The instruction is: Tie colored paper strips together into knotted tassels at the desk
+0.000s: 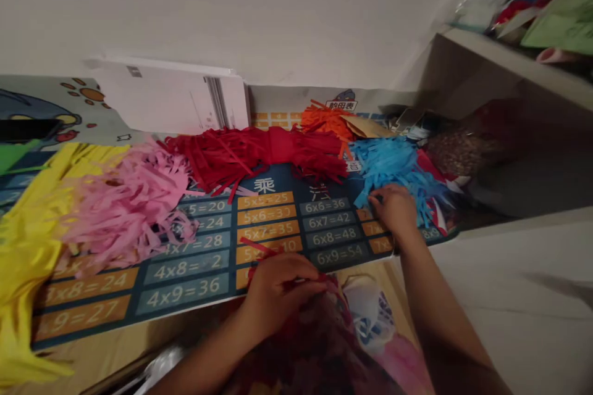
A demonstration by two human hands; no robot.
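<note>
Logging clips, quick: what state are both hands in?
Left hand: curled by a red paper strip; grip unclear.
Right hand: curled at blue paper fringe; grip unclear.

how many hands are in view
2: the left hand is over the near edge of the mat, by a red strip; the right hand is at the near side of the blue fringe. No other hand shows.

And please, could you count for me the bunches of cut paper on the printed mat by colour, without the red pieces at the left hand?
Yellow bunch: 1
Pink bunch: 1
Red bunch: 1
Orange bunch: 1
Blue bunch: 1
Green bunch: 1, cut off by the picture's left edge
Total: 6
</note>
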